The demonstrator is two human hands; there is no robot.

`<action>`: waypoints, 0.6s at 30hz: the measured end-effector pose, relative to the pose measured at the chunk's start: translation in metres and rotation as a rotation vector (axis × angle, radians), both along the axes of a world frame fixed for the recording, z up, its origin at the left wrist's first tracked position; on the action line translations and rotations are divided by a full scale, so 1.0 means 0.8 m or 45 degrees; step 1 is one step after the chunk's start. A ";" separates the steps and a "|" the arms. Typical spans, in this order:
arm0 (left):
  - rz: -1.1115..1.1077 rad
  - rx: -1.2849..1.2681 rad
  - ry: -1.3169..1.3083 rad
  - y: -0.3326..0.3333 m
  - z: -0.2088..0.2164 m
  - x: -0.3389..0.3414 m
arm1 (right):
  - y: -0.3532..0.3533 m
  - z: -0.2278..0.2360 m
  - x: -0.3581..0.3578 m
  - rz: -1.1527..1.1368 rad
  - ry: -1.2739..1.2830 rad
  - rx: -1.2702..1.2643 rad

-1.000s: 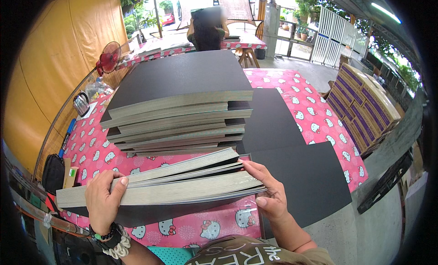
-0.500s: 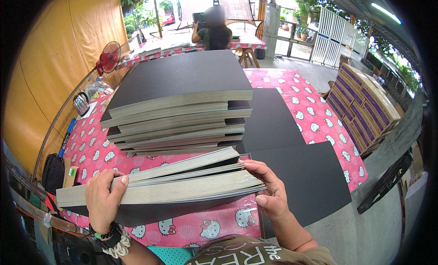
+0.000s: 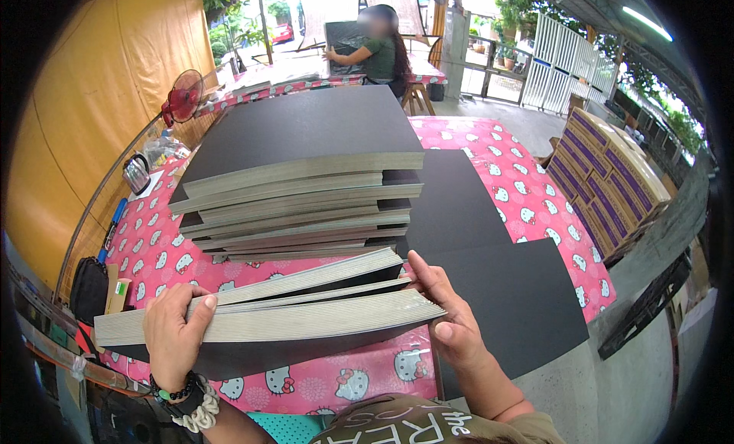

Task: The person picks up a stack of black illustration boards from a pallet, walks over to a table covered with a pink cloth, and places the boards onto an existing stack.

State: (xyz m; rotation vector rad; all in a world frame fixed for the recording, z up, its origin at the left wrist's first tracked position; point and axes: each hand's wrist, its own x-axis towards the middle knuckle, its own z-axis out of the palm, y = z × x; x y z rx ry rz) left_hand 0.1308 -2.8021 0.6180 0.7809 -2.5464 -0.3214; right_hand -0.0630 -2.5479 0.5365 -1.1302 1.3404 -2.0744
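A thick stack of black-faced boards (image 3: 290, 318) with pale cut edges is tilted in front of me, its layers fanned into wedges toward the right end. My left hand (image 3: 176, 322) grips its left part, thumb over the edges and fingers behind. At the right corner, my right hand (image 3: 451, 314) touches the board ends with its fingers stretched out and thumb apart; some fingertips are hidden behind the corner. Beyond the held boards rises a tall pile of similar black boards (image 3: 306, 131), stacked in uneven, offset bundles.
Large black sheets (image 3: 512, 306) lie right of the pile on a pink patterned tablecloth (image 3: 527, 192). Cartons (image 3: 612, 176) are stacked at right. A kettle (image 3: 138, 173), red fan (image 3: 183, 98) and black pouch (image 3: 90, 287) stand left. A person (image 3: 378, 54) handles a dark panel at the far table.
My right fingers have straightened and spread at the corner, and the gaps between the board layers have shifted. My left hand stays put. The far person has turned sideways, toward the left.
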 end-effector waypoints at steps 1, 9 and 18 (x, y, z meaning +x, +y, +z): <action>-0.001 -0.003 0.003 0.000 0.000 0.000 | 0.001 0.002 -0.002 0.005 0.052 0.038; 0.010 -0.031 0.012 0.000 -0.002 0.001 | 0.006 0.000 -0.001 -0.037 0.163 0.059; 0.013 -0.040 0.012 0.001 -0.001 0.003 | 0.006 0.004 -0.001 -0.027 0.133 0.043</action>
